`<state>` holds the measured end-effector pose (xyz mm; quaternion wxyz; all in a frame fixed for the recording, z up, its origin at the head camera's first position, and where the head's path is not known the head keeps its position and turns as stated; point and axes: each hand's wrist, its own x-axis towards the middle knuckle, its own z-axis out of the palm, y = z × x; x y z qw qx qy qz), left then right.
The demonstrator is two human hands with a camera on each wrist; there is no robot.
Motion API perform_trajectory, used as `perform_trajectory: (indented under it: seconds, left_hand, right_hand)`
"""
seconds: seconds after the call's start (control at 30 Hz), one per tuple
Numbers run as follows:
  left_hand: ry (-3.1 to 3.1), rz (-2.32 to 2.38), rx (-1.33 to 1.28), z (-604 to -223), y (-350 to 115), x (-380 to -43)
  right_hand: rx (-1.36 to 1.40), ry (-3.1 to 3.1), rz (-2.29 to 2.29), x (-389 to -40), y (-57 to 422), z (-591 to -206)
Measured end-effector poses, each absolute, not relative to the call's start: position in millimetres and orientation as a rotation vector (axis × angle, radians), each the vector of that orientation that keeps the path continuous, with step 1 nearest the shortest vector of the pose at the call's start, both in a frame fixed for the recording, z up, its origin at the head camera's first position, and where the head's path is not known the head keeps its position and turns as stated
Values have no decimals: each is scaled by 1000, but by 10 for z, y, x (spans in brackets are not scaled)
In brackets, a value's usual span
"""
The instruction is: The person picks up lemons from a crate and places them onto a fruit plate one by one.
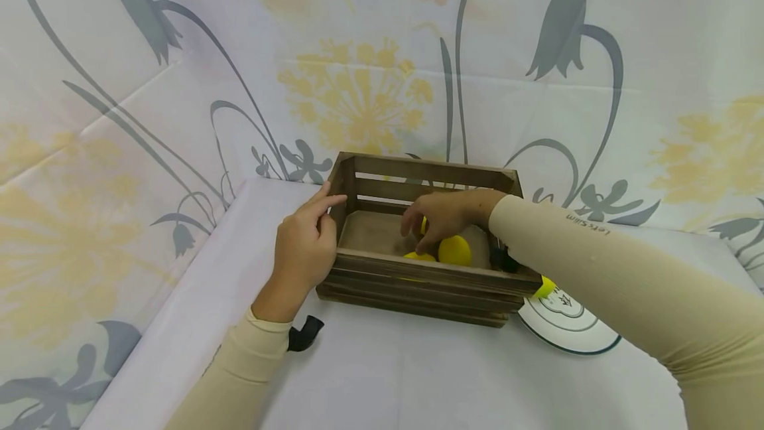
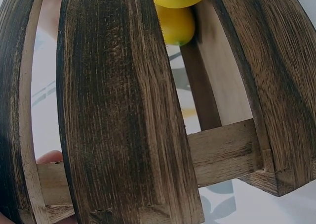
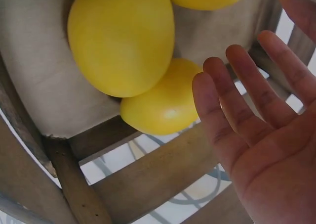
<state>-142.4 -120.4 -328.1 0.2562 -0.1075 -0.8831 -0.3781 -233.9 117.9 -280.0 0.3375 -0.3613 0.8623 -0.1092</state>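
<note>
A brown slatted wooden crate [image 1: 418, 284] stands on the white cloth. My left hand [image 1: 307, 244] holds its left end, with the forefinger and thumb at the top rim. In the left wrist view a fingertip [image 2: 49, 157] shows behind the slats. Inside the crate lie several smooth yellow lemon-like fruits [image 1: 455, 251], gathered toward the right part. My right hand [image 1: 442, 214] reaches down into the crate over them. In the right wrist view its fingers are spread and nothing is in the palm, close beside a lower yellow fruit [image 3: 160, 103].
A white plate [image 1: 587, 334] with a dark rim lies right of the crate, partly under my right forearm, with a yellow thing [image 1: 544, 286] at its edge. A black curved object [image 1: 307, 334] lies by my left forearm. Behind the crate hangs a flower-printed cloth [image 1: 370, 111].
</note>
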Motion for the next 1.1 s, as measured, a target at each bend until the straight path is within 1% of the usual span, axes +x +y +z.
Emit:
perform_trajectory:
  seconds: [0.23,0.47,1.1]
  left_hand:
    - [-2407,-1029,-289,-3278,-1205,-1425]
    - [-2406,-1030,-290,-3275,-1204,-1424]
    - [-2392,-1030,-301,-3306,-1218,-1444]
  right_hand:
    - [-918,2228,-249,-2335,1193,-2877]
    - [-853,2205,-238,-2308,1163,-2882]
    - [-785,2161,-179,-2286,1067,-2969]
